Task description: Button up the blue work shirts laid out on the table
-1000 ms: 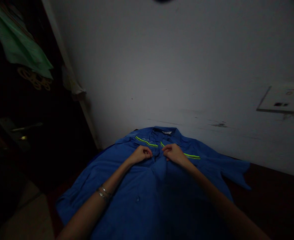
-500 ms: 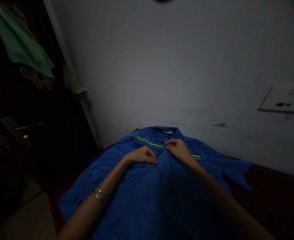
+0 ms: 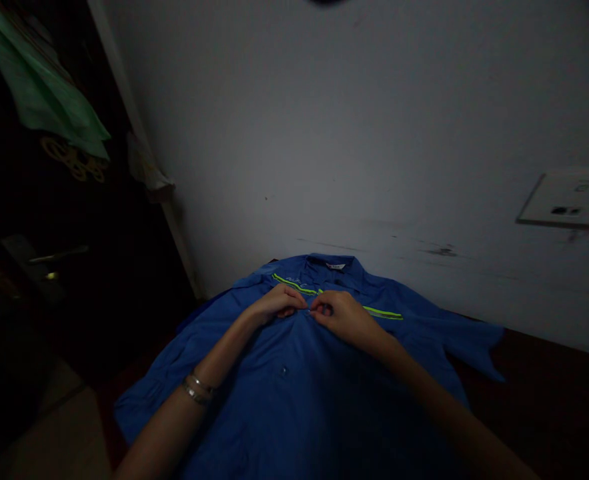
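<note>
A blue work shirt [image 3: 294, 387] with yellow-green stripes across the chest lies face up on a dark table, its collar toward the wall. My left hand [image 3: 277, 303] pinches the shirt's front edge at the chest, fingers closed. My right hand [image 3: 339, 313] meets it from the right, fingers curled and pinching the other front edge at the same spot. Both hands touch at the placket just below the collar. Thin bracelets sit on my left wrist. A small button [image 3: 285, 371] shows lower on the shirt front.
A white wall [image 3: 354, 133] rises right behind the shirt, with a socket plate [image 3: 569, 200] at the right. A dark doorway at the left holds a door handle [image 3: 57, 257] and a hanging green cloth [image 3: 39, 87]. Dark tabletop [image 3: 549, 393] shows at the right.
Both hands have come together at the placket below the collar. The right hand slid down and left from the collar; the shirt front now lies flatter and closed.
</note>
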`<state>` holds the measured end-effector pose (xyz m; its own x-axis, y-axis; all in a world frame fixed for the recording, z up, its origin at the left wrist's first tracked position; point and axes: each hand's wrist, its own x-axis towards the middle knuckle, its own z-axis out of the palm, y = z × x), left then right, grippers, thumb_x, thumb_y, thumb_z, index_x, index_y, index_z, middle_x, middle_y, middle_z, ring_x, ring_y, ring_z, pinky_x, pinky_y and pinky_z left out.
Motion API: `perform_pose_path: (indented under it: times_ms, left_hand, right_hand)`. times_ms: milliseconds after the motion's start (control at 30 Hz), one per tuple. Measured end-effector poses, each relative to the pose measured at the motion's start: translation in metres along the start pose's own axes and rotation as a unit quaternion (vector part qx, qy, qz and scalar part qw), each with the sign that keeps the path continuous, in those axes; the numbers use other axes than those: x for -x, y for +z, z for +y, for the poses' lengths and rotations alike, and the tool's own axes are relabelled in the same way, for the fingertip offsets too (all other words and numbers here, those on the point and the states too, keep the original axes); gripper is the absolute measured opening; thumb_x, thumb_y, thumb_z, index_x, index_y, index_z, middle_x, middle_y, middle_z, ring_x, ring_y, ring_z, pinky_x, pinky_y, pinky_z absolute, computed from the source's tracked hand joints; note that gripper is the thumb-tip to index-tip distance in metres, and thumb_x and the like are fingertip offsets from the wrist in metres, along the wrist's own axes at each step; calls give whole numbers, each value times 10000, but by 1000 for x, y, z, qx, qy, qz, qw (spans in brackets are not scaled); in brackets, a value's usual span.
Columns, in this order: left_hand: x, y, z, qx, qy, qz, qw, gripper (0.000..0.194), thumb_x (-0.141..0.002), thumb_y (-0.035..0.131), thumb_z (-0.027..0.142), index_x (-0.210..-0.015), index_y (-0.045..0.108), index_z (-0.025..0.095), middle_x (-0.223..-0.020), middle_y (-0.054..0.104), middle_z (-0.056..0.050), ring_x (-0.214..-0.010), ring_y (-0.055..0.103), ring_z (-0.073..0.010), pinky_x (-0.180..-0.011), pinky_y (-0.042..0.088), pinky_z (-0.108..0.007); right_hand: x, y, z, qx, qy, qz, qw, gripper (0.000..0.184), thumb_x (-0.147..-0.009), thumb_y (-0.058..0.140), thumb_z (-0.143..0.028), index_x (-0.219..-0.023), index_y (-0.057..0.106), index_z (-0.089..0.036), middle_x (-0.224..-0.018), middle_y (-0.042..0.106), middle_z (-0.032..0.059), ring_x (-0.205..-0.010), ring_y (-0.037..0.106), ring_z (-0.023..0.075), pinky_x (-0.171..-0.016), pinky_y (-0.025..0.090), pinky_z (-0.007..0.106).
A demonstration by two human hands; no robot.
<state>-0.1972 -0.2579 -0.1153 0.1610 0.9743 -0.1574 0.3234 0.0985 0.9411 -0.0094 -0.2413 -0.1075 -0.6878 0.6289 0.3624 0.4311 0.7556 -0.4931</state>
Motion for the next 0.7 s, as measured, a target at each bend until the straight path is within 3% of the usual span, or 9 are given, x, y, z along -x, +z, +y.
perform_pose_path:
  times_ms: [400,567,700]
  left_hand:
    - [-5,14,3,29,-9,99,995,182,-615,632,268,-681,636,99,-361,388,56,-336,286,-42,-359,144,-202]
    - [-6,15,2,26,-11,101,994,191,-620,645,265,-705,649,94,-357,382,59,-343,280,-44,-373,153,-207]
    - [-8,14,0,18,0,95,995,196,-617,649,268,-705,647,93,-359,391,60,-338,287,-43,-368,157,-203]
  right_hand:
    - [-5,19,16,-73,40,38,996,208,-714,580,-348,-806,623,-167,-722,622,28,-626,544,123,-559,386,215]
    - [-7,21,21,-134,59,28,989,204,-708,572,-336,-769,613,-146,-666,604,17,-584,535,107,-517,397,198]
    - [-9,25,27,-214,112,-16,970,226,-685,586,-338,-792,586,-138,-648,581,4,-516,527,93,-427,392,180]
